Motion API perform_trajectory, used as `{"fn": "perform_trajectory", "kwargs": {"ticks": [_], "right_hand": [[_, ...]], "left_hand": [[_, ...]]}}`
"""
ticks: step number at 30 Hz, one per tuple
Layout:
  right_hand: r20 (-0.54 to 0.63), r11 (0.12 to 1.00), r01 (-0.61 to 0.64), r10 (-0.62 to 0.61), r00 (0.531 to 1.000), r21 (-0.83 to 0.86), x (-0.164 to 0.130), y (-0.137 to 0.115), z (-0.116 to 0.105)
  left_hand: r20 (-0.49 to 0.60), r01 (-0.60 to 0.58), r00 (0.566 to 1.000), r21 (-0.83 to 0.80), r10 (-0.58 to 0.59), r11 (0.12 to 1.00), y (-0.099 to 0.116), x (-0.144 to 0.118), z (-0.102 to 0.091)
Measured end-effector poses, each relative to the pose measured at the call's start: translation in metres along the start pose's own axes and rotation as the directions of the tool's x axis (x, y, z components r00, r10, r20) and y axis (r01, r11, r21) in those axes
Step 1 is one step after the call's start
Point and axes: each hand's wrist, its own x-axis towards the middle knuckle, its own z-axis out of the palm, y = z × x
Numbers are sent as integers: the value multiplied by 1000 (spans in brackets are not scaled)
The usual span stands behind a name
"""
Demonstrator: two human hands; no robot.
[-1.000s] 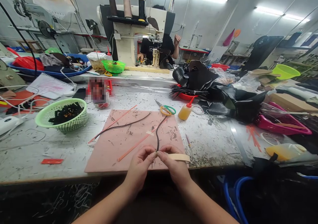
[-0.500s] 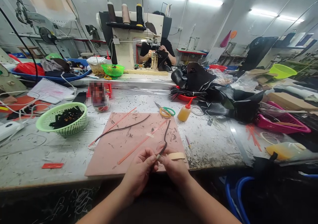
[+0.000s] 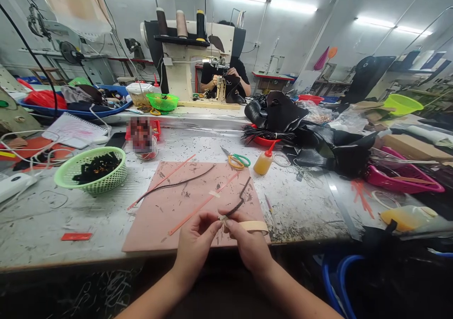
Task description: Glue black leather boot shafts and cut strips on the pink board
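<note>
My left hand (image 3: 195, 243) and my right hand (image 3: 247, 243) meet at the near edge of a pink work mat (image 3: 166, 210). Together they pinch the near end of a thin dark braided cord (image 3: 239, 202) that curls away over the mat. A roll of beige tape (image 3: 255, 226) sits around my right hand's fingers. A second dark cord (image 3: 173, 185) and orange strips (image 3: 198, 206) lie on the mat.
A green basket (image 3: 92, 169) of black pieces stands at left. Scissors (image 3: 236, 159) and a yellow glue bottle (image 3: 264, 161) lie beyond the mat. Black leather (image 3: 318, 142) piles up at right. A person in black works at a sewing machine (image 3: 191, 50) across the bench.
The free end of the braided cord has swung from straight ahead to the right and curled, while both hands kept pinching its near end.
</note>
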Motion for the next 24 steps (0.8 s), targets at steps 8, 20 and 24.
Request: {"fn": "perform_trajectory", "kwargs": {"ticks": [8, 20, 24], "right_hand": [[3, 982, 97, -98, 995, -164, 1, 2, -3], [73, 998, 29, -26, 997, -49, 0, -3, -5], [64, 996, 7, -1, 998, -89, 1, -5, -7]], "left_hand": [[38, 42, 998, 35, -43, 999, 2, -1, -1], [26, -8, 1000, 11, 8, 1000, -1, -4, -4], [59, 12, 998, 32, -14, 999, 1, -5, -4]]}}
